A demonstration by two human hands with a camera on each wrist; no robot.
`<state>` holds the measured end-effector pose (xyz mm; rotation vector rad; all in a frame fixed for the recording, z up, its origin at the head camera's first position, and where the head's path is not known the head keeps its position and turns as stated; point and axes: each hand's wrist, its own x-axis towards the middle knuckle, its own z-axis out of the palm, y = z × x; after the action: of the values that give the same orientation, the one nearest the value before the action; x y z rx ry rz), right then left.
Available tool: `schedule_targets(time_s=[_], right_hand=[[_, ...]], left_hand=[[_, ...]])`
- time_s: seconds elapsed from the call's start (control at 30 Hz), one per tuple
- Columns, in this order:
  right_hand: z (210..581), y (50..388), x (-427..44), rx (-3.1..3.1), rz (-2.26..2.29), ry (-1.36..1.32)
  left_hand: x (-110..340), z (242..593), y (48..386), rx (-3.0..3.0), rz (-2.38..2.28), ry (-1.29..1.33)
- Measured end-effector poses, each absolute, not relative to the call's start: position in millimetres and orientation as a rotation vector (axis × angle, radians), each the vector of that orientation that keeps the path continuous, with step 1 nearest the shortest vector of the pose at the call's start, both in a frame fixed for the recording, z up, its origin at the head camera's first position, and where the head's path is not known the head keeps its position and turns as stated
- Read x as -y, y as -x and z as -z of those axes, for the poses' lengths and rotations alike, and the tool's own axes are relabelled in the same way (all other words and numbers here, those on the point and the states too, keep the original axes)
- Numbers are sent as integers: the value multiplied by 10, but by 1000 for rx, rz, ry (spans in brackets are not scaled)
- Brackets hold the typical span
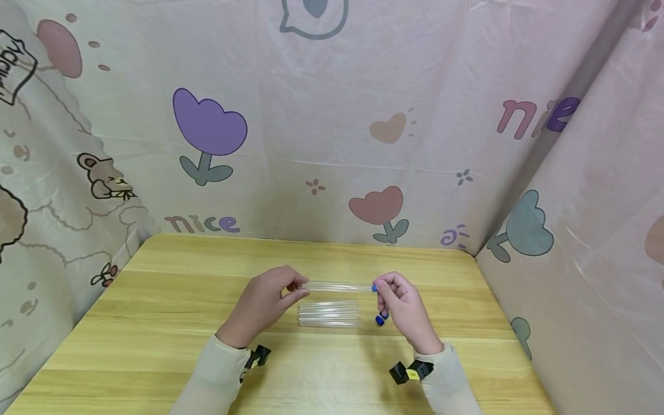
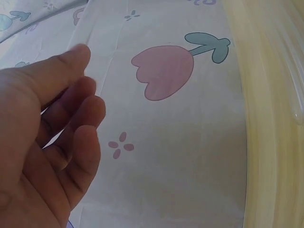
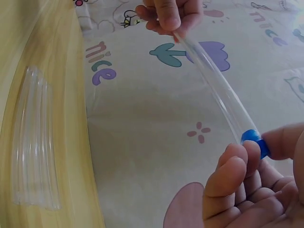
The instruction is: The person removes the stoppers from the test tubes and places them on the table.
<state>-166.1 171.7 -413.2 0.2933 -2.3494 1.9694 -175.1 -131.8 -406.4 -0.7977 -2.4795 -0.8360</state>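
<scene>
A clear test tube is held level above the table between both hands. My left hand pinches its far-left end between thumb and fingers. At the opposite end, my right hand pinches a blue cap, which sits at the tube's mouth; how deep it is seated I cannot tell. Several more clear tubes lie side by side on the table below. Beneath the right hand are loose blue caps, partly hidden by its fingers. In the left wrist view, the held tube does not show clearly beside the left hand.
The wood-grain table ends at a pale printed cloth along the back. Similar cloth hangs at the left and right sides. Each wrist wears a small black camera on a strap, such as the right one.
</scene>
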Motion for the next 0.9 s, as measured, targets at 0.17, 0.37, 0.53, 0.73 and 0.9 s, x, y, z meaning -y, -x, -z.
schedule_targets(time_s=[0.17, 0.37, 0.53, 0.73, 0.9], right_hand=[[4137, 1664, -1715, 2320, -1958, -279], [4159, 1676, -1724, 2341, -1951, -308], [4166, 1674, -1724, 2340, -1960, -329], [4157, 1670, -1716, 2346, -1965, -361], [4161, 1668, -1726, 2337, -1923, -398]], left_hand=[[1311, 4067, 1748, 2497, 851, 830], [1314, 4100, 1753, 2472, 873, 863], [1320, 4116, 1755, 2474, 858, 891], [1320, 4131, 1761, 2468, 841, 918], [1307, 4124, 1762, 2484, 843, 936]])
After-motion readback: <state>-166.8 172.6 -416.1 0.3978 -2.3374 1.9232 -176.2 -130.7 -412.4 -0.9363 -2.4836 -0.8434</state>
